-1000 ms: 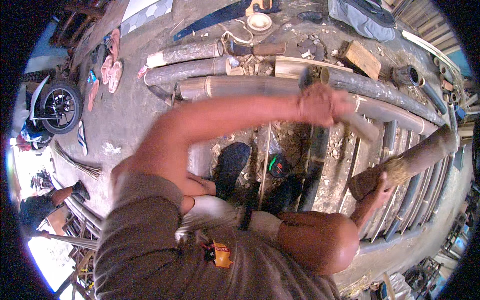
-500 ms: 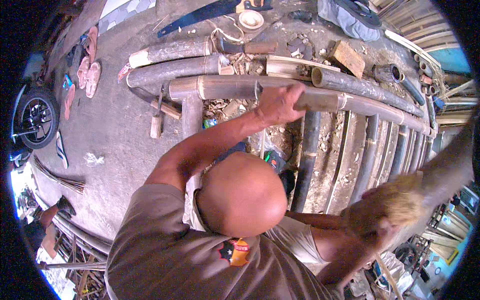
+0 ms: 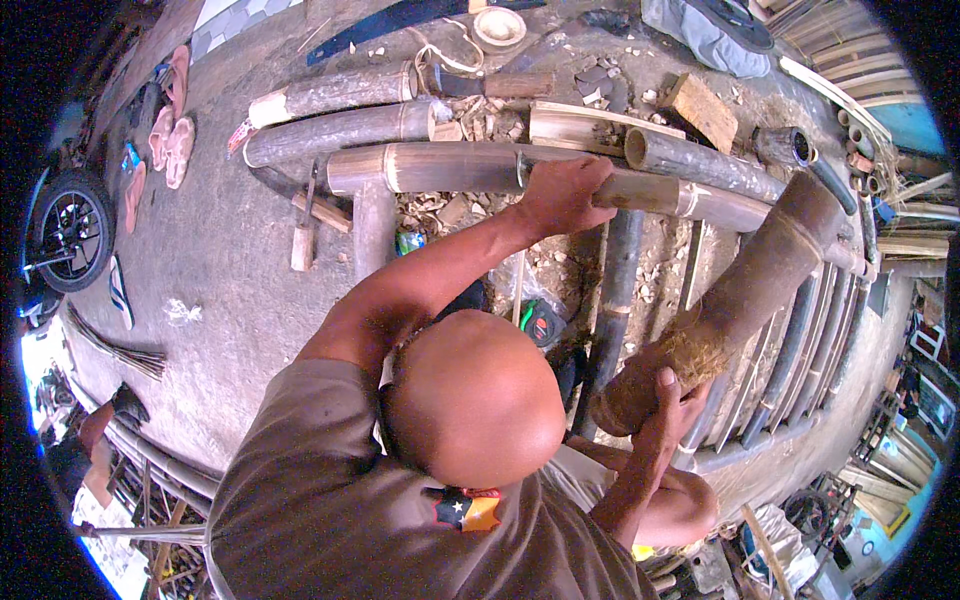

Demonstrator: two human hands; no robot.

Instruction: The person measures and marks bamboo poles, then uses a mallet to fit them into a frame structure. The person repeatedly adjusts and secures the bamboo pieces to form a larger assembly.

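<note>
A long bamboo rail (image 3: 450,168) runs across in front of me, part of a frame with several dark bamboo rungs (image 3: 612,300). My left hand (image 3: 568,195) is closed around this rail near its middle, by a cut notch. My right hand (image 3: 680,408) is wrapped around the lower part of a thick bamboo club (image 3: 755,275), close to its rough, fibrous band. The club tilts up to the right above the rungs, its wide end in front of the rail's right part. Whether it touches the rail I cannot tell. Most right fingers are hidden behind it.
A chisel (image 3: 305,225) lies left of the frame. Beyond the rail are loose bamboo tubes (image 3: 340,137), a wooden block (image 3: 702,110), a small bowl (image 3: 498,30) and a saw (image 3: 400,25). Sandals (image 3: 172,148) and a wheel (image 3: 72,232) are leftward, near another person's foot (image 3: 128,408).
My right hand has swung the bamboo club from the far right, where it was blurred, leftward over the frame's rungs. My left hand stays at the rail, its fingers now closer around it.
</note>
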